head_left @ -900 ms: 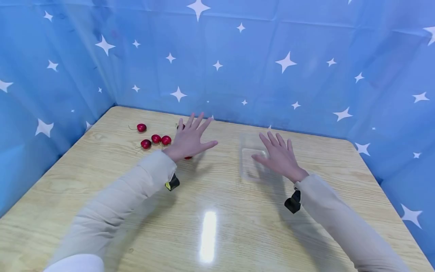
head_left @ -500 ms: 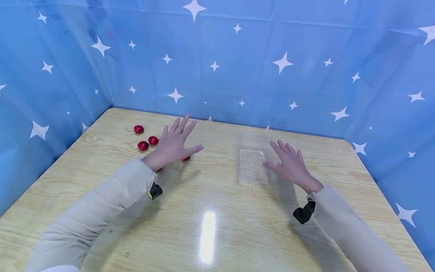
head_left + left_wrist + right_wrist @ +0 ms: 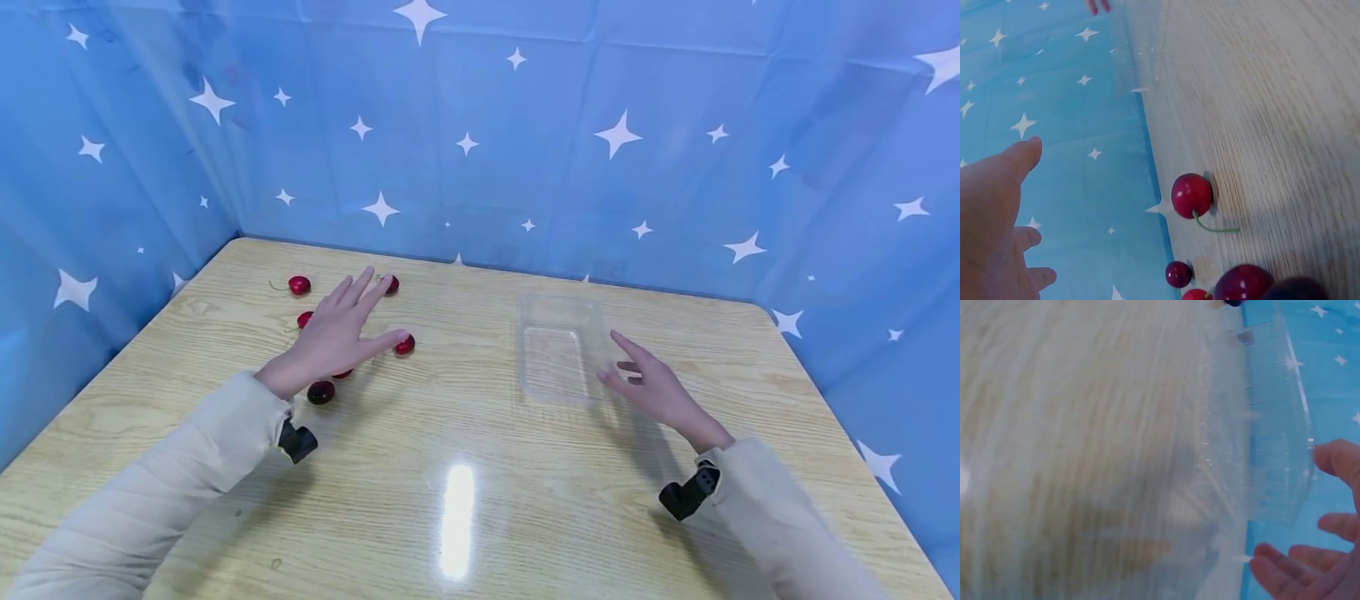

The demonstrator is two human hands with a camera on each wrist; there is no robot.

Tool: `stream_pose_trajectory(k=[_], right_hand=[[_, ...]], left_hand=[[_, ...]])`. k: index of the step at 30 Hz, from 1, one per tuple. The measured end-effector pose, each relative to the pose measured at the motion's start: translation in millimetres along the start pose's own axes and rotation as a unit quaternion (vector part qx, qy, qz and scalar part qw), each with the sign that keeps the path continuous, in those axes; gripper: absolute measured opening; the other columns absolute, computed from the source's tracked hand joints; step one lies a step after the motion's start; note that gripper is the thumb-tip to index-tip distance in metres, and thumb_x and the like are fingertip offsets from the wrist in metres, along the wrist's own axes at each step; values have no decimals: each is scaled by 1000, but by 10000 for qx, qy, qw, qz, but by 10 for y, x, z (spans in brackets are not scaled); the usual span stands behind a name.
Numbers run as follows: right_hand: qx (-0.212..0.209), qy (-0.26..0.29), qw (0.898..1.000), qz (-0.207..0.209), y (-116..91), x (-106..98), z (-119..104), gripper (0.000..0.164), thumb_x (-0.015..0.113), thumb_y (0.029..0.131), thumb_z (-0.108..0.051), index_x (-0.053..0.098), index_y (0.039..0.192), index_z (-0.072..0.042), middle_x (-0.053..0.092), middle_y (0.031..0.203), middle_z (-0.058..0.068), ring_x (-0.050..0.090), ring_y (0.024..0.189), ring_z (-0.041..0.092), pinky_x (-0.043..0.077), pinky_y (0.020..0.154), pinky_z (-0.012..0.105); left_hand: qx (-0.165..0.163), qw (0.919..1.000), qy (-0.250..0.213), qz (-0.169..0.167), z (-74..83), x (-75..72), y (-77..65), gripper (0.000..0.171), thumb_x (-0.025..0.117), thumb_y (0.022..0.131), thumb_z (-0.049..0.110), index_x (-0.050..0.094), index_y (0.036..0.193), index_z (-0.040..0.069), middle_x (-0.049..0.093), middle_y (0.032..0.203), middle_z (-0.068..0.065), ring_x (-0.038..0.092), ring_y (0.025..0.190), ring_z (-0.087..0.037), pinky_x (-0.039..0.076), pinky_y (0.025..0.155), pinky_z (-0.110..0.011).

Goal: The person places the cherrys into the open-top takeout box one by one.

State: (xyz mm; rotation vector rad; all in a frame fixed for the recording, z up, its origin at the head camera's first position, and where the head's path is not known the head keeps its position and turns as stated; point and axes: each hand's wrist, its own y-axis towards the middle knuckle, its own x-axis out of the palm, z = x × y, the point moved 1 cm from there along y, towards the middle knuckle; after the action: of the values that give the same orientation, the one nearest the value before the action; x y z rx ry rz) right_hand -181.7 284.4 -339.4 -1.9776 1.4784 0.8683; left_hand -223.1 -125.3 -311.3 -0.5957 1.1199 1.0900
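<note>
Pale wood-grain tabletop (image 3: 540,483) bears glossy red cherries (image 3: 1191,195) — some stemmed — below a spread left hand (image 3: 330,335); a loose-fingered right hand (image 3: 662,390) flanks a clear plastic box (image 3: 557,362).

A hand could slide along the table (image 3: 465,367) between the cherries (image 3: 405,344) and the see-through box (image 3: 558,311). The box (hard to spot) blocks the right hand (image 3: 658,390) from sliding left. Cherries crowd around the left hand (image 3: 334,335).

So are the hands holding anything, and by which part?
Nothing is held: the left hand is spread over the cherries; the right hand is beside the clear box, contact unclear.
</note>
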Motion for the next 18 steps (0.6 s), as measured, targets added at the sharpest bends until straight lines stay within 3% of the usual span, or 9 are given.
stream_pose_trajectory(k=[4, 9, 18], right_hand=[[19, 183, 9996, 208, -20, 48, 47, 67, 51, 90, -33, 17, 141, -5, 26, 138, 25, 48, 108, 37, 44, 81, 46], [64, 384, 9982, 448, -42, 91, 89, 64, 51, 90, -31, 21, 140, -4, 40, 128, 26, 54, 97, 36, 48, 72, 40], [164, 1442, 9880, 535, -39, 144, 135, 64, 54, 89, -24, 21, 140, -3, 49, 115, 25, 58, 85, 29, 51, 60, 35]], left_hand=[[-200, 9992, -342, -29, -80, -43, -73, 81, 45, 83, 59, 9, 143, 18, 0, 148, -9, 4, 131, -37, 8, 99, -57], [-416, 9953, -874, 40, -184, -81, -162, 82, 48, 82, 57, 4, 143, 24, 4, 147, -9, 6, 132, -34, 15, 95, -62], [-556, 9895, -1327, -138, -327, -104, -314, 81, 53, 83, 50, 6, 143, 21, 11, 144, -19, 12, 129, -40, 19, 93, -62]])
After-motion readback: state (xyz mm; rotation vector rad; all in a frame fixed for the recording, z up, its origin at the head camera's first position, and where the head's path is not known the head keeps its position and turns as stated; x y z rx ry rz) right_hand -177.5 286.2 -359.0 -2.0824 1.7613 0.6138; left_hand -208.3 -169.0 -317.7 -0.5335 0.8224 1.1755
